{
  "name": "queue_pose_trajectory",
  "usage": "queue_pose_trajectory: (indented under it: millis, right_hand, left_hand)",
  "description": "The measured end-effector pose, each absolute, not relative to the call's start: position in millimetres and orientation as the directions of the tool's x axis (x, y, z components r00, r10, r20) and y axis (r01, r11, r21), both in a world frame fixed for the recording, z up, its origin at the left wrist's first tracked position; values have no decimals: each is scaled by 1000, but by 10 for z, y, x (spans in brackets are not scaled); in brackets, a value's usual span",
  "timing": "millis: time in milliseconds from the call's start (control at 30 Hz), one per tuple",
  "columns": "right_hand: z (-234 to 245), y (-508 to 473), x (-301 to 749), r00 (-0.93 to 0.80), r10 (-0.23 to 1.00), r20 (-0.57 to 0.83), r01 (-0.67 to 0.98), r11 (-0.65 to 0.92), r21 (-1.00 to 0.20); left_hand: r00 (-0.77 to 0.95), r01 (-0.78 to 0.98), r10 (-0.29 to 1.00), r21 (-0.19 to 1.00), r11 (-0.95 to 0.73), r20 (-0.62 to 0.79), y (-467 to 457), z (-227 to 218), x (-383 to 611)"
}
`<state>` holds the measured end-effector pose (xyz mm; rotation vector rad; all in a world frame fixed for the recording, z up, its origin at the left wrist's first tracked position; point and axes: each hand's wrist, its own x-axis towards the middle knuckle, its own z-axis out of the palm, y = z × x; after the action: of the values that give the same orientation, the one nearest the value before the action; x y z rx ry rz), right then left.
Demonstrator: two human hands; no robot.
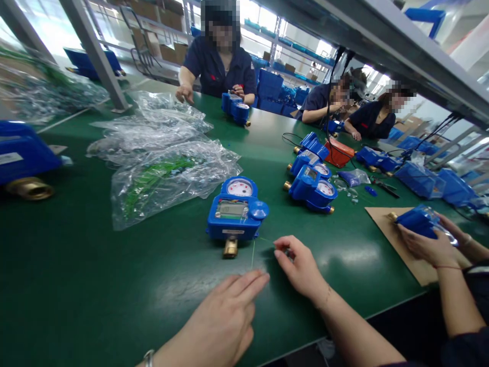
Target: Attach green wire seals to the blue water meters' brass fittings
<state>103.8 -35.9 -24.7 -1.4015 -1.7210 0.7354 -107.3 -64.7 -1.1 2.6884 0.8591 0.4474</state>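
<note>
A blue water meter [234, 209] with a round dial, a display window and a raised round cap lies face up before me, its brass fitting [230, 247] toward me. From its lower right corner a thin light green wire [252, 253] runs in two strands. One strand reaches the fingers of my left hand [229, 318], which are pressed together, thumb mostly hidden beneath. The other strand leads to my right hand [300, 265], whose thumb and index finger pinch its end. Both hands are just in front of the meter without touching it.
Clear plastic bags [171, 173] with green wires lie behind left. More blue meters [313, 186] stand at right, near pliers [385, 187]. At far left is another meter [23, 153]. A co-worker's hands [428, 244] hold a meter over cardboard [389, 229]. Other people sit opposite.
</note>
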Motion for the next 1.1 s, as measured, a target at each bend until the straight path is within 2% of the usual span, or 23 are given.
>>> queue_pose_trajectory:
  millis: [100, 200, 300, 367, 467, 667, 900, 1100]
  right_hand:
    - [-287, -463, 984, -29, 987, 159, 382, 158, -911]
    - [-307, -539, 919, 82, 996, 20, 22, 18, -1000]
    - [-322, -581, 842, 186, 972, -147, -398, -62, -915]
    - [-322, -598, 793, 233, 957, -171, -511, -29, -859]
    - [-315, -627, 745, 238, 961, -144, -519, 1, -855]
    - [-348, -698, 750, 187, 981, 59, -325, 119, -938]
    - [-357, -700, 676, 149, 986, 73, -416, 129, -900]
    - [-347, -711, 616, 100, 993, 60, -358, 93, -929]
  left_hand:
    - [835, 371, 512, 482, -794, 200, -489, 84, -1052]
    - [800, 365, 573, 612, -702, 179, -353, 121, -1002]
    - [692, 357, 696, 747, -561, 193, -319, 70, -954]
    - [621, 365, 768, 810, -460, 157, -339, 26, -933]
    - [560, 383, 823, 851, -360, 96, -367, -9, -925]
    - [489, 382, 864, 862, -332, 116, -341, -2, -950]
    - [516, 325, 821, 832, -450, 243, -368, 12, -949]
    - [495, 370, 809, 765, -527, 318, -409, -1, -967]
